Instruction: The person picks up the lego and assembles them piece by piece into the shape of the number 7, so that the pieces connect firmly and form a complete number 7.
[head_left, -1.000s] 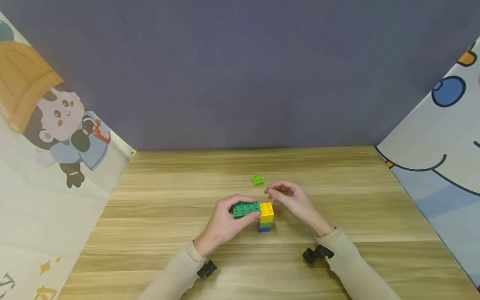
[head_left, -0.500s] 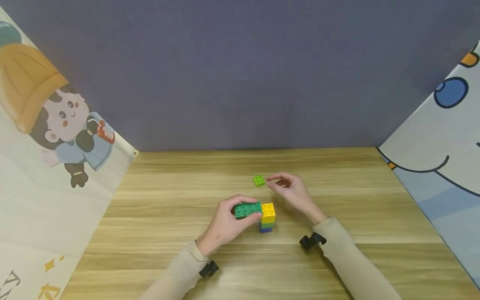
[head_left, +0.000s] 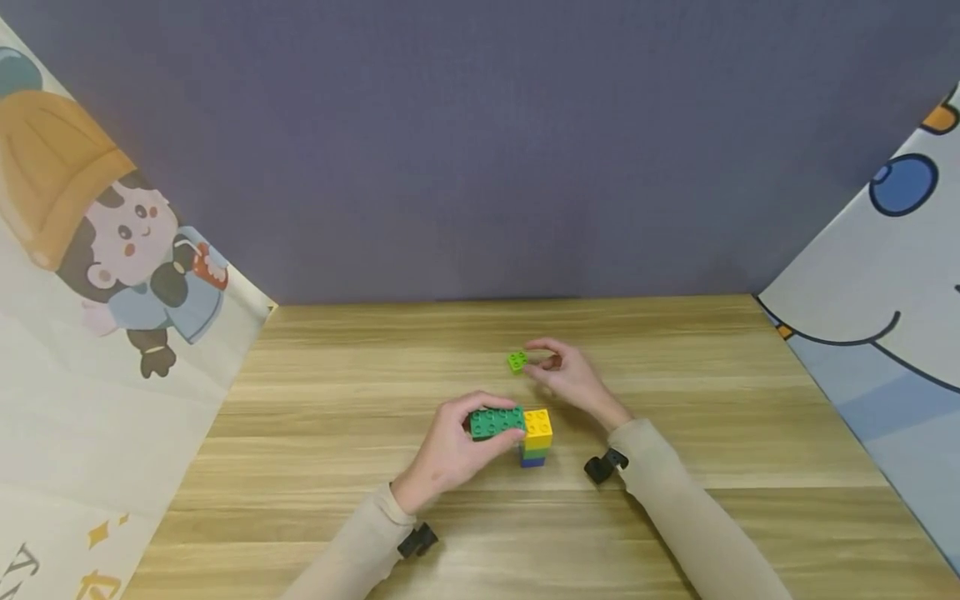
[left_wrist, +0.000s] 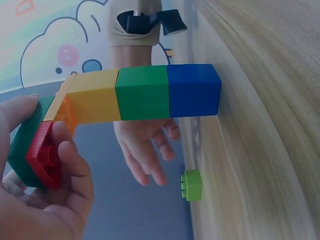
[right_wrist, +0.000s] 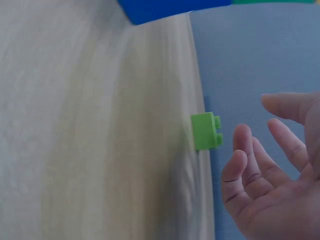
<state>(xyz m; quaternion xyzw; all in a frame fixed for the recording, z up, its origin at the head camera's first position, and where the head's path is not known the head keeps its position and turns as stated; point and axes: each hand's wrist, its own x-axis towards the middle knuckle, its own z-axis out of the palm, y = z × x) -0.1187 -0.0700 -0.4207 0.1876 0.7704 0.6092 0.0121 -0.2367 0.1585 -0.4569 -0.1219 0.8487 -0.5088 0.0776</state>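
My left hand (head_left: pixel 450 446) grips a long dark green brick (head_left: pixel 492 423) between thumb and fingers, beside the top of a small tower. The tower stacks a blue brick (left_wrist: pixel 194 91) at the bottom, a green brick (left_wrist: pixel 142 93) and a yellow brick (left_wrist: pixel 94 97). In the left wrist view a red brick (left_wrist: pixel 44 155) sits under the dark green one, with the left fingertips against it. Farther back, a lime green brick (head_left: pixel 517 362) lies studs up on the table. My right hand (head_left: pixel 570 375) reaches beside it, thumb and fingers spread apart, holding nothing.
The wooden table (head_left: pixel 360 350) meets a grey-blue back panel (head_left: pixel 480 167). Cartoon-printed side panels stand at left and right. Each wrist carries a black camera mount, such as the right one (head_left: pixel 606 465).
My right hand has moved away from the tower, back and left to the lime green brick, its fingers parting. The left hand keeps its grip on the dark green brick.
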